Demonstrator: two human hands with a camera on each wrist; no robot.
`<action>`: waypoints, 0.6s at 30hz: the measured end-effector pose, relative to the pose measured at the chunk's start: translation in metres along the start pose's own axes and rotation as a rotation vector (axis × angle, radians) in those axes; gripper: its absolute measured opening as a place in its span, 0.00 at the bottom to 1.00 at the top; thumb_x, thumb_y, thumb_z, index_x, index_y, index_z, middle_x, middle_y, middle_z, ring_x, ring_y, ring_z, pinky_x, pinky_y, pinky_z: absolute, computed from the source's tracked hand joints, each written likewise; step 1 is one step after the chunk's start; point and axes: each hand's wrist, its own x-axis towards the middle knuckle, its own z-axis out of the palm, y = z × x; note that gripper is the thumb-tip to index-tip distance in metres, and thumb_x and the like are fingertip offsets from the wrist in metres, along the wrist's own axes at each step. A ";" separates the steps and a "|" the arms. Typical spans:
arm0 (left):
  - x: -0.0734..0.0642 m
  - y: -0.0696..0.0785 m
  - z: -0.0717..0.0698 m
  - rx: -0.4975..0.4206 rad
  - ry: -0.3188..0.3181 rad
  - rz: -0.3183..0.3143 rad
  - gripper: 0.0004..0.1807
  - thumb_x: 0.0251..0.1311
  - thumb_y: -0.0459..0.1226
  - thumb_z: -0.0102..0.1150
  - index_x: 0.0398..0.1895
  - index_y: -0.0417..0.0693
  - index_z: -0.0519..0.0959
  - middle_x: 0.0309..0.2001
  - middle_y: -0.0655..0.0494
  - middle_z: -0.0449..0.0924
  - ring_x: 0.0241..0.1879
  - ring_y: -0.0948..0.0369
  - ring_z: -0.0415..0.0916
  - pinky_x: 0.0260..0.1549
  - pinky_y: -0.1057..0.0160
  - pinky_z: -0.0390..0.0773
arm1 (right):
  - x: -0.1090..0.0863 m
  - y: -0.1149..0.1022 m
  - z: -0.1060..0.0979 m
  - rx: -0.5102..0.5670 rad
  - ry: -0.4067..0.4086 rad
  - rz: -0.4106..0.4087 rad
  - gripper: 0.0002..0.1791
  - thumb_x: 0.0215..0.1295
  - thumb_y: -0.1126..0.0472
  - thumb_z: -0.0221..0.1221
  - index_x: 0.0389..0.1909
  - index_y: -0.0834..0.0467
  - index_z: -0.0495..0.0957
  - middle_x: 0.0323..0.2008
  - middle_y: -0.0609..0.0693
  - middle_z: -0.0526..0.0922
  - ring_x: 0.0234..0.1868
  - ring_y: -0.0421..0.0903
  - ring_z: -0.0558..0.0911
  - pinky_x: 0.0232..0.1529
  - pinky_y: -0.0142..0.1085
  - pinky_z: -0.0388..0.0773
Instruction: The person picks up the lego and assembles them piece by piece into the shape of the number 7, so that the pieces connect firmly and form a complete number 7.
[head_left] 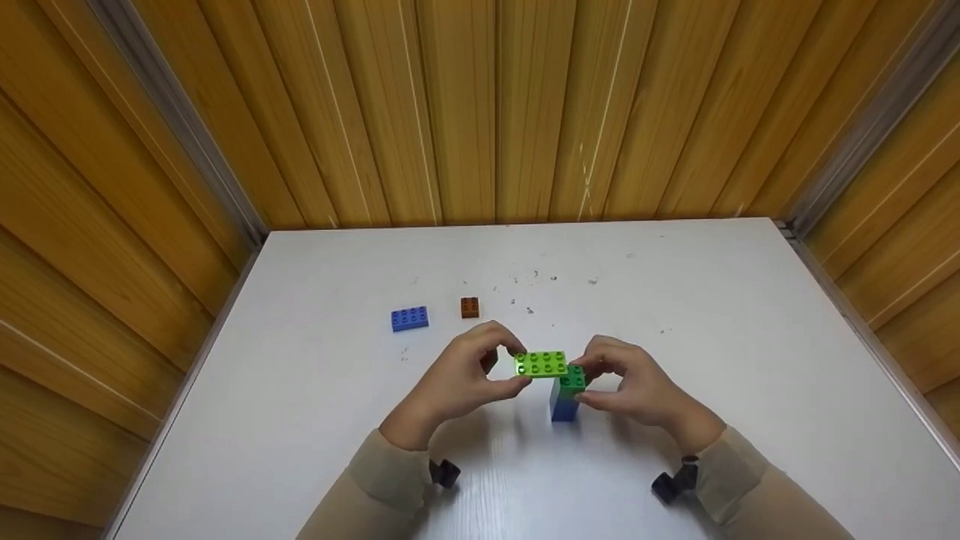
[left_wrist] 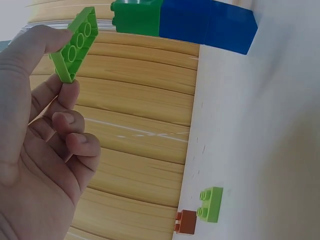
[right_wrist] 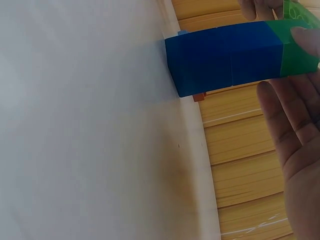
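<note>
Now, lime brick (head_left: 541, 364), between left fingers (head_left: 496, 333)

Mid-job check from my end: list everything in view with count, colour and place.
Held block: 1, light green, pinched in left hand
Top block: 1, green, above two blue ones, held by right hand
Stacked blocks: 2, blue, under the green one
Flat block: 1, blue, on table, left of the brown one
Small block: 1, brown, on table
Another block: 1, light green, near the brown one, seen only in left wrist view
Specks: several, dark, on table
Table: 1, white, under the blocks
Wall panels: many, wood-coloured, around table
Wrist devices: 2, black, one per wrist
Sleeves: 2, beige, one per arm
Hands: 2, bare, above table
</note>
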 end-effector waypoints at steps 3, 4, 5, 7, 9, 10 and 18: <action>0.001 0.000 0.005 -0.002 -0.009 -0.002 0.15 0.67 0.44 0.82 0.53 0.62 0.88 0.51 0.67 0.85 0.43 0.64 0.73 0.41 0.70 0.76 | 0.000 -0.001 0.000 -0.002 -0.002 0.005 0.21 0.62 0.73 0.79 0.53 0.55 0.89 0.43 0.53 0.85 0.47 0.38 0.87 0.51 0.32 0.90; 0.001 0.000 0.006 -0.003 -0.013 0.000 0.14 0.68 0.44 0.81 0.54 0.62 0.88 0.51 0.67 0.85 0.43 0.64 0.73 0.41 0.70 0.76 | 0.001 -0.001 0.000 -0.003 -0.002 0.006 0.21 0.62 0.73 0.79 0.53 0.55 0.89 0.42 0.53 0.85 0.47 0.38 0.87 0.51 0.33 0.90; 0.002 0.000 0.008 -0.002 -0.016 0.001 0.14 0.68 0.45 0.81 0.54 0.62 0.89 0.51 0.67 0.86 0.43 0.64 0.73 0.41 0.70 0.76 | 0.001 -0.001 0.000 -0.003 -0.003 0.008 0.20 0.62 0.73 0.79 0.53 0.54 0.89 0.42 0.53 0.85 0.47 0.38 0.87 0.51 0.32 0.90; 0.002 0.000 0.011 0.000 -0.018 0.005 0.14 0.68 0.45 0.81 0.54 0.63 0.89 0.52 0.67 0.86 0.43 0.65 0.73 0.41 0.70 0.76 | 0.001 -0.001 0.000 0.001 -0.005 0.008 0.20 0.61 0.73 0.79 0.52 0.54 0.90 0.42 0.52 0.85 0.47 0.37 0.87 0.51 0.33 0.90; 0.003 0.000 0.014 0.001 -0.017 0.010 0.14 0.68 0.45 0.81 0.54 0.62 0.90 0.52 0.67 0.86 0.42 0.65 0.73 0.41 0.70 0.75 | 0.001 -0.001 0.000 0.005 -0.007 0.009 0.20 0.62 0.73 0.79 0.51 0.54 0.90 0.42 0.53 0.85 0.47 0.37 0.86 0.51 0.33 0.90; 0.003 0.000 0.016 0.002 -0.014 0.011 0.14 0.68 0.44 0.81 0.54 0.62 0.90 0.52 0.67 0.86 0.43 0.65 0.73 0.41 0.70 0.75 | 0.001 -0.001 0.000 0.008 -0.009 0.010 0.20 0.62 0.73 0.79 0.51 0.54 0.90 0.42 0.52 0.85 0.47 0.37 0.86 0.51 0.33 0.90; 0.004 0.000 0.022 0.018 -0.008 0.009 0.14 0.68 0.44 0.81 0.54 0.62 0.91 0.52 0.68 0.87 0.47 0.66 0.75 0.44 0.71 0.79 | 0.001 -0.001 -0.001 0.009 -0.017 0.037 0.19 0.62 0.73 0.79 0.50 0.54 0.89 0.43 0.53 0.86 0.48 0.38 0.87 0.52 0.34 0.90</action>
